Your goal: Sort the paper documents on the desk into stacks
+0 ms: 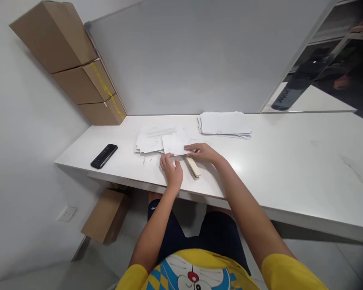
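- Before the seated person in the head view, a small white sheet (173, 144) lies near the front of the white table (305, 169), its left part over the right side of a loose paper pile (148, 141); whether it is one leaf or a thin set, I cannot tell
- The left hand (172, 168) has its fingertips at the sheet's near edge, the fingers loosely bent and the thumb standing apart from them; whether anything is pinched there is not clear
- The right hand (202, 152) reaches from the other side, fingers laid over the sheet's right part with the thumb tucked close below; a firm pinch cannot be made out
- The two hands are apart from each other, with paper between them
- Just below the right hand, a cream stapler (193, 168) rests on the table, held by neither hand
- The paper should be very light, limp and easily creased, likely to slide on the smooth top; opposite edges or corners look the best hold, with flat fingertips
- The stapler looks stiff and heavier, best taken round the middle of its body
- Farther back, near the whiteboard (181, 56), sits a thicker paper stack (224, 123); a black phone (104, 156) lies well to the left
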A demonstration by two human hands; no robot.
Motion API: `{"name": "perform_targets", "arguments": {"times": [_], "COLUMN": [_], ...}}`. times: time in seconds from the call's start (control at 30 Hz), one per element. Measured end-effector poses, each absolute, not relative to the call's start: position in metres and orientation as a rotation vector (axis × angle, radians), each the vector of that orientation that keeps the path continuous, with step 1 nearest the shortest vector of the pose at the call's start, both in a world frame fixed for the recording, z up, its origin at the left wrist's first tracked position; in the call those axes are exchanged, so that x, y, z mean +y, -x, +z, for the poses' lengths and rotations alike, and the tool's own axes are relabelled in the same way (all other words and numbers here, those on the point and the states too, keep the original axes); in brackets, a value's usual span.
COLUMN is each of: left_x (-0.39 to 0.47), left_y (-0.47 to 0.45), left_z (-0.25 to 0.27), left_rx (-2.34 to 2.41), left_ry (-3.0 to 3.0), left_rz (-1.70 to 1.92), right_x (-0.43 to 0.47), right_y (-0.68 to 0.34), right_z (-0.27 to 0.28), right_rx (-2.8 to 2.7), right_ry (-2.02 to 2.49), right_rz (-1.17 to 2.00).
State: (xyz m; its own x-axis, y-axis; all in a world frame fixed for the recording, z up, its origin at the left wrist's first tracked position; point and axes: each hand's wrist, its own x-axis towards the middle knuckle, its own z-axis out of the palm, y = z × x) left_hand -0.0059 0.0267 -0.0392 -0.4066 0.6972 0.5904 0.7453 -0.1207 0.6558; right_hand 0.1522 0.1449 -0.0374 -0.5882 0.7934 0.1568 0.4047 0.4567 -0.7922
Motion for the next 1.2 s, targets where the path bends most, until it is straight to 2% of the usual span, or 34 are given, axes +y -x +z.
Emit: {"name": "perform_targets", "arguments": {"times": [0.1, 0.2, 0.33, 0.43, 0.57, 0.67, 0.9, 1.03, 1.1, 1.2], "left_x": [0.039, 0.05, 0.059, 0.055, 0.037, 0.026, -0.011, -0.06, -0.08, -0.094], "left_y": [0.036, 0.055, 0.055, 0.05, 0.052, 0.049, 0.031, 0.049, 0.056, 0.049], "left_z": [-0.036, -0.034, -0.034, -0.032, -0.031, -0.032, -0.011, 0.003, 0.001, -0.015], "left_rx": [-2.336, -2.421, -2.397, -2.359, -2.248, -2.113, -2.05, -1.949, -2.018, -2.171], "left_ry": [1.7, 1.788, 1.708, 1.675, 1.657, 1.63, 1.252, 0.87, 0.656, 0.414], "left_rz": [-1.397, -1.252, -1.28, -1.523, -2.142, -2.521, -2.957, -3.398, -3.555, -3.654], "right_x": [0.14, 0.135, 0.131, 0.128, 0.118, 0.106, 0.073, 0.036, 0.008, -0.033], "right_y": [-0.148, -0.143, -0.137, -0.134, -0.126, -0.116, -0.103, -0.118, -0.123, -0.133], "right_z": [-0.029, -0.019, -0.011, -0.009, -0.008, -0.004, -0.008, -0.024, -0.032, -0.038], "right_rx": [-2.219, -2.276, -2.319, -2.338, -2.335, -2.317, -2.413, -2.021, -1.668, -1.348], "right_ry": [0.994, 0.997, 0.994, 0.853, 0.58, 0.363, 0.152, 0.57, 0.751, 0.755], "right_rz": [0.947, 0.864, 0.672, 0.444, 0.127, 0.079, 0.359, 0.605, 0.812, 1.379]}}
